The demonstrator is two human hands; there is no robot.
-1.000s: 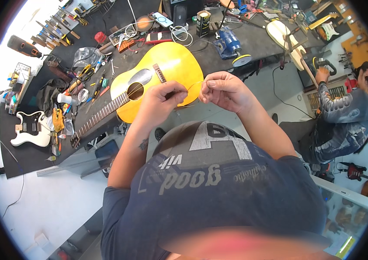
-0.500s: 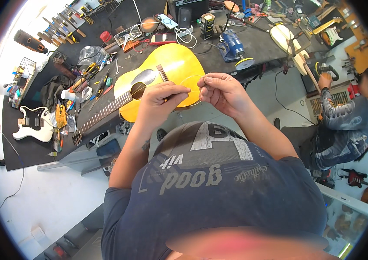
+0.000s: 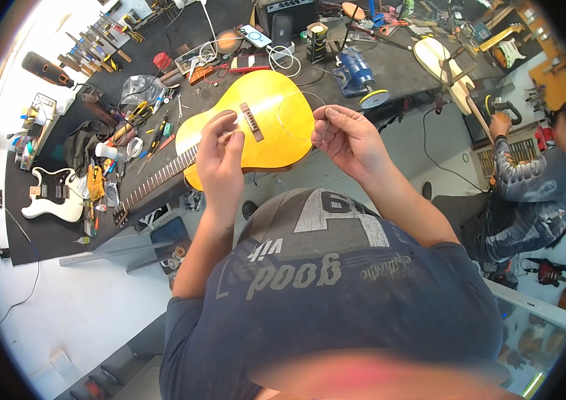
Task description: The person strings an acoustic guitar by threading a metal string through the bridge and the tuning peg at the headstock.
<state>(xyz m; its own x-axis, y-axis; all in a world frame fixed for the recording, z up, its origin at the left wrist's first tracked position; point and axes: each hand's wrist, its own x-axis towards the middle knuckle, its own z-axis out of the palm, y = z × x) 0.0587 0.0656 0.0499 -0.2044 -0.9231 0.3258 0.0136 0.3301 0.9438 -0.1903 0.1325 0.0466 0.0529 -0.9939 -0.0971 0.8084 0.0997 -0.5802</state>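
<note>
A coiled guitar string (image 3: pixel 280 120) makes a thin loop in the air over the yellow acoustic guitar (image 3: pixel 276 143). My right hand (image 3: pixel 350 137) pinches it between thumb and fingers, just off the guitar's lower end. Above the guitar's top, near the soundhole, my left hand (image 3: pixel 221 163) is raised with fingers loosely bent and the thumb apart; nothing shows in it. It hides the soundhole. The dark bridge (image 3: pixel 252 122) of the guitar lies between my two hands. The guitar rests face up on the dark bench, its neck (image 3: pixel 163 177) pointing toward the near left.
A white electric guitar body (image 3: pixel 53 193) lies at the bench's left end, among scattered hand tools. A blue bench motor (image 3: pixel 358 70) with a yellow disc stands right of the guitar. At the right, another person (image 3: pixel 530 180) holds a power tool against a pale guitar (image 3: pixel 443 67).
My left hand has drawn away from the right hand, moving left, and its pinch has loosened. The string loop now hangs from my right hand, which has barely moved.
</note>
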